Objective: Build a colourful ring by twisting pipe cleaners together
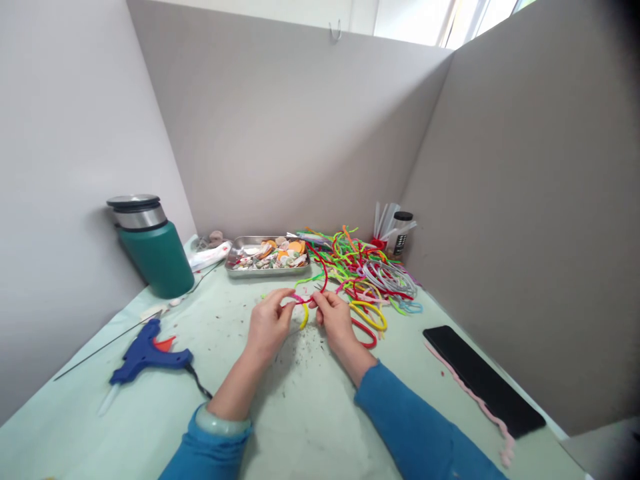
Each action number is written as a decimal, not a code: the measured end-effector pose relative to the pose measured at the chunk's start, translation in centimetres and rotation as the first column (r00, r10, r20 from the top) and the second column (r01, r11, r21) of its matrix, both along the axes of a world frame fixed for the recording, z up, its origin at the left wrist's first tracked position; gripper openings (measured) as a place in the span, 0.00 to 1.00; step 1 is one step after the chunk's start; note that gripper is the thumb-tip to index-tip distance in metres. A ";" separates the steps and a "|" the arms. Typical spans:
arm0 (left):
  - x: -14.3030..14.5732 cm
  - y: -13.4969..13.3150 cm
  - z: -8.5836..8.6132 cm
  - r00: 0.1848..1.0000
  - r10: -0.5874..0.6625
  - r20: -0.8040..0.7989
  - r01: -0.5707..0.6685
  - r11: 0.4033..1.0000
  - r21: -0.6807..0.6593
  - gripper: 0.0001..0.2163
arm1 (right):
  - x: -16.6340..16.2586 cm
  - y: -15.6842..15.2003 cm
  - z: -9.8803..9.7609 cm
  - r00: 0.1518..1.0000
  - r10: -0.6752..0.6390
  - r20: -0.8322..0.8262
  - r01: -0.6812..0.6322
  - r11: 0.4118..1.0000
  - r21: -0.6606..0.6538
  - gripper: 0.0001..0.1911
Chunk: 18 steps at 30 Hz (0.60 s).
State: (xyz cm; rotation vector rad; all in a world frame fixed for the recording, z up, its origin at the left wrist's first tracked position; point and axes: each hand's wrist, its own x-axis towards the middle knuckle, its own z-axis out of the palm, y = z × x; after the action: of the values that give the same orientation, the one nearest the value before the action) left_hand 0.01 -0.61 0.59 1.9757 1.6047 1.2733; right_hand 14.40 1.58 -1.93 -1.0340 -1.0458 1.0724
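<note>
both hands are up near the middle of the pale green table (310, 427), fingertips pinched shut on a thin fuzzy pink pipe cleaner (299, 299) that runs between them: left hand (267, 325) grips one end, right hand (334, 319) the other. a red fuzzy pipe cleaner (324, 270) arcs up from the right hand's pinch (can't tell if it's twisted onto the pink one), and a curved yellow pipe cleaner (305, 317) lies just under the hands. right behind sits a tangled pile of multicoloured pipe cleaners (373, 273), with a shallow steel tray of paper scraps (234, 267) beside it. off to the left: a blue plastic glue gun (147, 353) and a teal insulated bottle with a steel lid (155, 257). a flat black slab (483, 380) lies on the right
</note>
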 end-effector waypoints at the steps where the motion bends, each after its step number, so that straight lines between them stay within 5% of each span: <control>1: 0.1 0.0 -0.2 0.998 -0.050 -0.037 0.050 0.999 -0.001 0.13 | -0.2 -0.1 0.0 1.000 0.015 -0.005 -0.015 1.000 0.005 0.17; 4: 0.3 0.0 -0.8 0.985 -0.127 -0.119 0.125 0.992 -0.023 0.13 | -0.4 -0.4 0.2 0.998 0.054 -0.039 -0.052 0.998 0.032 0.17; 13: 0.1 -0.2 -0.6 0.957 -0.041 -0.286 0.038 0.999 -0.014 0.13 | 0.5 0.4 0.7 0.896 0.124 -0.427 -0.130 0.991 0.015 0.13; 18: 0.0 -0.1 -0.3 0.953 -0.004 -0.302 -0.005 1.000 -0.028 0.12 | 1.0 0.8 1.1 0.866 0.085 -0.492 -0.110 0.994 -0.021 0.12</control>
State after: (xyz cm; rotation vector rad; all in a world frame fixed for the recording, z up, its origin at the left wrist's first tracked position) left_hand 0.00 -0.75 0.33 2.2379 1.7454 0.9766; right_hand 15.39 2.34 -0.80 -0.6910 -0.6616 1.3616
